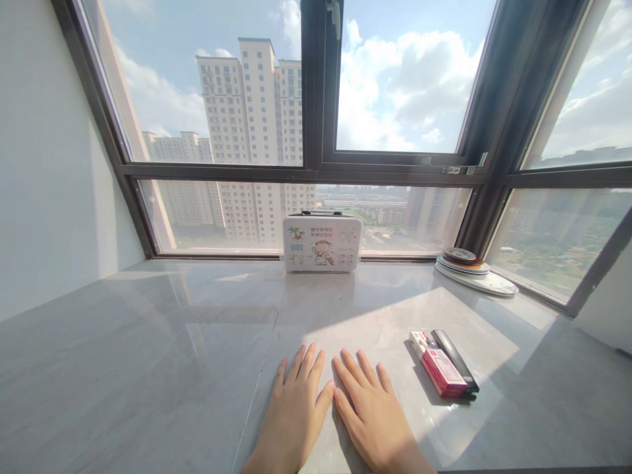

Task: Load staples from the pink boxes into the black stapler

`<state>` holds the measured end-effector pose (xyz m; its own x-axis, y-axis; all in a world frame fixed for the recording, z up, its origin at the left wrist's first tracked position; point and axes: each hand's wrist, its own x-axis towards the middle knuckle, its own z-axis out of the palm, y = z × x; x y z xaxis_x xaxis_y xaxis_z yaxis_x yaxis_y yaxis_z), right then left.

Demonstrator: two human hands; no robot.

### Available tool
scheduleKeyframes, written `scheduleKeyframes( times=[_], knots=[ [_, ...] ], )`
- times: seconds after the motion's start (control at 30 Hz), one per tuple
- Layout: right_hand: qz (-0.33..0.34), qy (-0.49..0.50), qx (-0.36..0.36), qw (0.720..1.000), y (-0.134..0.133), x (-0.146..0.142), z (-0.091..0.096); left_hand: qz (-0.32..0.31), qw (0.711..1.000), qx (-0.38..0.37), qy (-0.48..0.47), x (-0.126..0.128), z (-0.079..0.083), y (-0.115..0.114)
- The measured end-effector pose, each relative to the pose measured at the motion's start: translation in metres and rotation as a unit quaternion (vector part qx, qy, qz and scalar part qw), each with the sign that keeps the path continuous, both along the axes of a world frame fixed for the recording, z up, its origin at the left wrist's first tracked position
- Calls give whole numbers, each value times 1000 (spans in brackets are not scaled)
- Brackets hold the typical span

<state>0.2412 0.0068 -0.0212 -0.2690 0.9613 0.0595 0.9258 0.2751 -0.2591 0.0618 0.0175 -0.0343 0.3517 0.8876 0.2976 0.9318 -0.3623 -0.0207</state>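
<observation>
My left hand [295, 409] lies flat, palm down, on the grey marble sill [148, 355], fingers stretched forward and holding nothing. My right hand [369, 407] lies flat beside it in the same way, and the two thumbs touch. A pink and white box [438, 366] rests on the sill just right of my right hand, with a slim black object [456, 359] lying against its far side. Neither hand touches them.
A white carry case with a cartoon print [322, 243] stands upright against the window at the back centre. A stack of plates [473, 270] sits at the back right corner. Dark window frames and a white wall on the left border the sill.
</observation>
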Motion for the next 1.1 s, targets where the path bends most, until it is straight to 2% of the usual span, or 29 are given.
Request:
scheduleKeyframes(
  times=[0.23, 0.7, 1.1],
  knots=[
    [0, 2, -3, 1000, 1, -1, 0, -5, 1000, 20, 0, -2, -4, 1],
    [5, -1, -1, 1000, 0, 1, -1, -13, 1000, 26, -3, -2, -1, 0],
    [-1, -2, -8, 1000, -1, 0, 3, -9, 1000, -8, -5, 0, 6, -3]
  ],
)
